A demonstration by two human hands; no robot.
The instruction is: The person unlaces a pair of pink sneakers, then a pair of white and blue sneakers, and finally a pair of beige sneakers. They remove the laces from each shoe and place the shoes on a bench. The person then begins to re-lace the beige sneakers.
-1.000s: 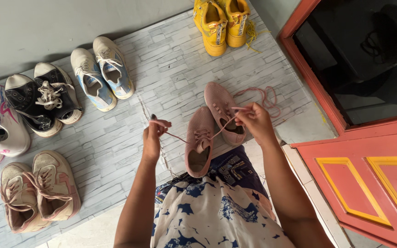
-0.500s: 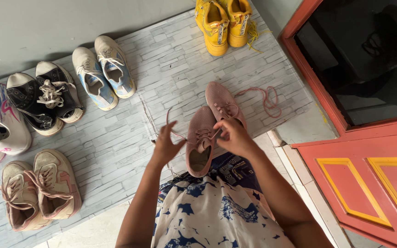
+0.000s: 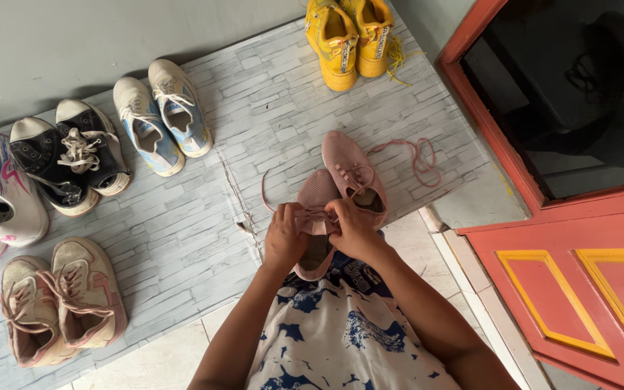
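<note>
Head view: left hand (image 3: 285,232) and right hand (image 3: 348,230) pressed close, pinching pink lace (image 3: 317,214) over near pink shoe (image 3: 315,217) at mat (image 3: 182,238) front edge. Risk: lace slipping from pinch, knot loosening; second shoe's loose lace (image 3: 417,155) tangling.

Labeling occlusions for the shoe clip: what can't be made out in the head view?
- Lacing on the near pink shoe: covered by the left hand and right hand.
- Its heel: hidden behind the patterned shirt.
- White shoe with pink print: cut off by the left edge.
- Room behind the doorway: too dark.
</note>
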